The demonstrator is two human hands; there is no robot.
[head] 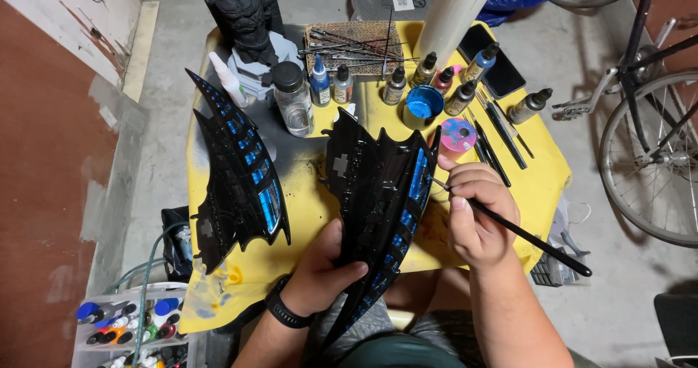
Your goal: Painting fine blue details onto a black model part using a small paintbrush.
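Black wing piece (378, 193) gripped from below by left hand (323, 270), right hand (476, 219) pinching paintbrush (520, 231) at its edge

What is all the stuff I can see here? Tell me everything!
Wing pieces: two, glossy black with blue panels; one lies on the table's left side, one held.
Table: one, yellow.
Paint dropper bottles: about ten, mixed colours, along the table's back.
Glass jar: one, clear, black lid.
Blue paint cup: one.
Pink-and-blue dish: one.
Spare brushes: several, black.
Dark statue: one, back left.
Bicycle: one, right.
Paint box: one, bottom left.
Left hand: grips the wing; black wristband.
Right hand: holds a thin black brush.
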